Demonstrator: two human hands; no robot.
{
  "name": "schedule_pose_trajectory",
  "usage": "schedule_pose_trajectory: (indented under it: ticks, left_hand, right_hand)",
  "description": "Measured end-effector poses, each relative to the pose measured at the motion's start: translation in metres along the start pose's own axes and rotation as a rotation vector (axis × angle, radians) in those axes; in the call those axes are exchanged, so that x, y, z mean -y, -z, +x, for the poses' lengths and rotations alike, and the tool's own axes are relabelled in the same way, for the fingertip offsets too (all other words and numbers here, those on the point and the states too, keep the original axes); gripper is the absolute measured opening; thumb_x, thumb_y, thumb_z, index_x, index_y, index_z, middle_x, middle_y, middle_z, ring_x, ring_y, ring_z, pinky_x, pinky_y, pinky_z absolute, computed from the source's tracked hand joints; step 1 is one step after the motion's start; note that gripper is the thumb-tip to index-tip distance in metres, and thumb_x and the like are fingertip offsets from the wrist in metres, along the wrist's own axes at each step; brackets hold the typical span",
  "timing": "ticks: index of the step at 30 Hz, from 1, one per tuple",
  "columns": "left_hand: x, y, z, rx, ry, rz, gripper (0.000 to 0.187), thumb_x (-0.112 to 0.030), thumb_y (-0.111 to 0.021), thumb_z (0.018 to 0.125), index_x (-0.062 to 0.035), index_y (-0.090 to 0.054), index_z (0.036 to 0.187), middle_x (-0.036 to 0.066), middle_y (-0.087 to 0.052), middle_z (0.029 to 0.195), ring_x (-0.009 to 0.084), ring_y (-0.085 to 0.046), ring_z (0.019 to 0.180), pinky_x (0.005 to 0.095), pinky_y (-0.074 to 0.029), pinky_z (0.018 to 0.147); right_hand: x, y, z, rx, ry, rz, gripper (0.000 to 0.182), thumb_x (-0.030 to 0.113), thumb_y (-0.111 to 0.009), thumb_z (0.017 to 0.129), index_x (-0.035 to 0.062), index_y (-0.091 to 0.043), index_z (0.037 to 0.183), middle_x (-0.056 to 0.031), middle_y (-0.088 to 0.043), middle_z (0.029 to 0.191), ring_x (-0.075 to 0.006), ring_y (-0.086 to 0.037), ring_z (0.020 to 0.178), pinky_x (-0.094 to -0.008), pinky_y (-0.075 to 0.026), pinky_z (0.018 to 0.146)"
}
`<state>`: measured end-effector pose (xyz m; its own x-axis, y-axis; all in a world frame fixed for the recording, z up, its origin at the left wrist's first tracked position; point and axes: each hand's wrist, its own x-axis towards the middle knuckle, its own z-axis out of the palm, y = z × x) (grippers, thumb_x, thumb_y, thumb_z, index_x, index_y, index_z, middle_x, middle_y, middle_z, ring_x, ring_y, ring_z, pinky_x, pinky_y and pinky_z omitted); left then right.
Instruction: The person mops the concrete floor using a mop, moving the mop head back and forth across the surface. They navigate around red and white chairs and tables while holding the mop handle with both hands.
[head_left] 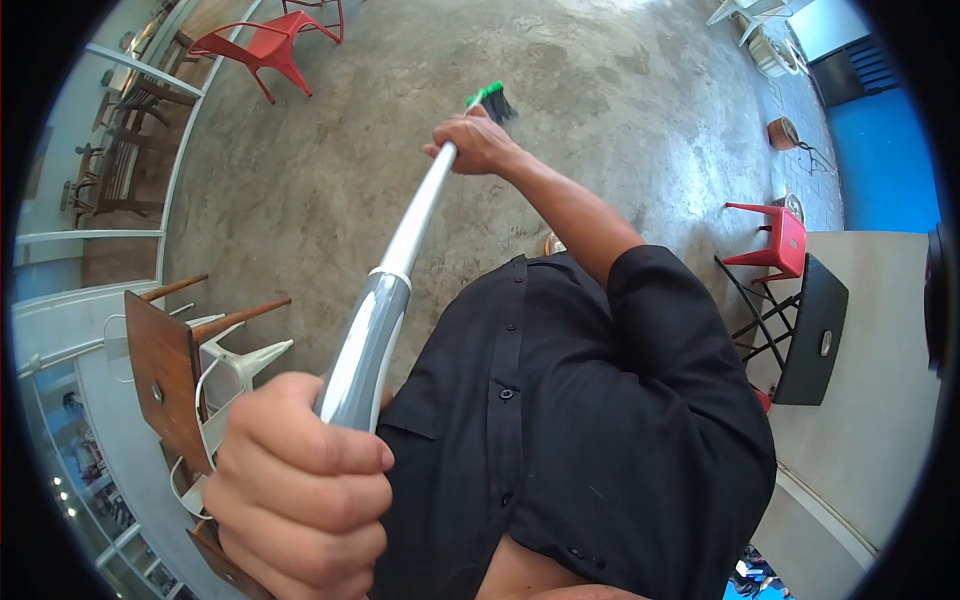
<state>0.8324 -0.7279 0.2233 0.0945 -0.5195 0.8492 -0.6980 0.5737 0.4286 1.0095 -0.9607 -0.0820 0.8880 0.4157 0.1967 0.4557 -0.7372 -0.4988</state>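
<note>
A broom with a silver and grey handle (412, 225) slants forward from my chest to the floor. My left hand (300, 485), large in the lower left, is closed in a fist around the handle's thick grey top end. Farther down the handle, my right hand (475, 142) is wrapped round it, with the right arm stretched forward. Just beyond that hand shows the broom head (492, 101), green on top with dark bristles, against the concrete floor. The right hand hides part of the handle just above the head.
A red metal chair (268, 45) stands far left. Wooden tables (165, 370) and a white chair (240, 365) are on the left. At right are a red stool (783, 240), a black folding table (815, 335) and a plant pot (783, 133). Concrete floor (330, 190) stretches ahead.
</note>
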Motion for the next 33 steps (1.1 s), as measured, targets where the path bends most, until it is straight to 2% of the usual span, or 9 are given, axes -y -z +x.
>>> schedule_pose_trajectory:
  ticks: [4,5,8,11,14,18,23,29,33]
  left_hand:
    - [0.001,0.004,-0.004,0.08,0.018,-0.008,0.044,-0.042,-0.063,0.101,-0.0126,-0.05,0.072,-0.001,-0.055,0.066,0.0148,-0.057,0.056,0.0339,-0.055,0.058]
    - [0.017,-0.015,-0.01,-0.172,-0.153,0.031,0.048,-0.04,-0.069,0.097,-0.0141,-0.054,0.059,-0.003,-0.053,0.054,0.0091,-0.053,0.044,0.0264,-0.046,0.047]
    - [0.031,-0.008,-0.015,-0.072,-0.069,-0.051,0.047,-0.025,-0.073,0.095,-0.0061,-0.052,0.058,0.003,-0.052,0.055,0.0172,-0.052,0.043,0.0298,-0.044,0.042]
    - [0.058,-0.018,-0.036,-0.177,0.013,0.017,0.049,-0.034,-0.066,0.097,-0.0081,-0.055,0.057,0.001,-0.055,0.054,0.0163,-0.054,0.042,0.0281,-0.042,0.044]
    - [0.085,-0.036,-0.048,-0.179,0.156,-0.013,0.04,-0.012,-0.075,0.08,-0.007,-0.046,0.054,0.003,-0.048,0.053,0.018,-0.05,0.042,0.0315,-0.034,0.041]
    - [0.118,-0.067,-0.071,-0.107,0.371,0.083,0.029,-0.004,-0.068,0.078,-0.0042,-0.049,0.056,0.005,-0.054,0.055,0.0206,-0.054,0.045,0.0345,-0.04,0.046]
    - [0.125,-0.095,-0.071,-0.235,0.465,0.116,0.03,-0.002,-0.071,0.075,-0.0048,-0.047,0.056,0.006,-0.052,0.055,0.0224,-0.051,0.045,0.0343,-0.037,0.046]
    - [0.152,-0.118,-0.043,-0.326,0.506,0.107,0.026,-0.002,-0.069,0.073,-0.0036,-0.049,0.057,0.007,-0.054,0.055,0.0223,-0.054,0.047,0.0329,-0.039,0.049]
    - [0.194,-0.159,-0.005,-0.279,0.498,0.097,0.033,-0.01,-0.065,0.086,-0.0021,-0.049,0.058,0.006,-0.054,0.054,0.022,-0.054,0.047,0.035,-0.041,0.051]
  right_hand:
    - [0.01,0.019,0.013,-0.067,-0.067,0.037,0.038,0.049,-0.066,0.094,0.0123,-0.065,0.083,-0.0067,-0.069,0.091,-0.0268,-0.067,0.1,-0.044,-0.04,0.091]
    - [0.01,0.02,0.013,-0.061,-0.09,0.057,0.038,0.05,-0.066,0.093,0.0123,-0.065,0.087,-0.0073,-0.069,0.094,-0.0273,-0.067,0.101,-0.0443,-0.04,0.092]
    - [0.008,0.013,0.012,-0.056,-0.104,0.095,0.042,0.052,-0.068,0.091,0.0122,-0.064,0.102,-0.0099,-0.069,0.107,-0.0295,-0.065,0.108,-0.0457,-0.041,0.094]
    - [0.007,-0.004,0.001,0.0,-0.186,0.122,0.051,0.055,-0.069,0.09,0.0113,-0.062,0.115,-0.0126,-0.066,0.12,-0.0316,-0.063,0.117,-0.048,-0.043,0.097]
    - [-0.006,-0.028,-0.012,0.145,-0.347,0.151,0.062,0.061,-0.065,0.091,0.0107,-0.06,0.126,-0.0139,-0.064,0.13,-0.0332,-0.06,0.125,-0.0531,-0.044,0.101]
    - [-0.039,-0.072,-0.05,0.335,-0.385,0.106,0.067,0.065,-0.065,0.089,0.0126,-0.059,0.13,-0.0124,-0.063,0.134,-0.0318,-0.058,0.129,-0.0586,-0.043,0.1]
    - [-0.061,-0.097,-0.08,0.235,-0.192,0.162,0.052,0.059,-0.071,0.087,0.0128,-0.056,0.104,-0.0104,-0.062,0.108,-0.0327,-0.061,0.113,-0.0561,-0.045,0.09]
    - [-0.108,-0.081,-0.083,0.282,-0.181,0.262,0.044,0.055,-0.067,0.09,0.0127,-0.059,0.1,-0.0109,-0.065,0.106,-0.0368,-0.065,0.104,-0.0479,-0.052,0.086]
    - [-0.161,-0.036,-0.123,0.19,-0.225,0.263,0.039,0.05,-0.064,0.094,0.0112,-0.059,0.095,-0.012,-0.065,0.102,-0.0373,-0.065,0.099,-0.05,-0.051,0.083]
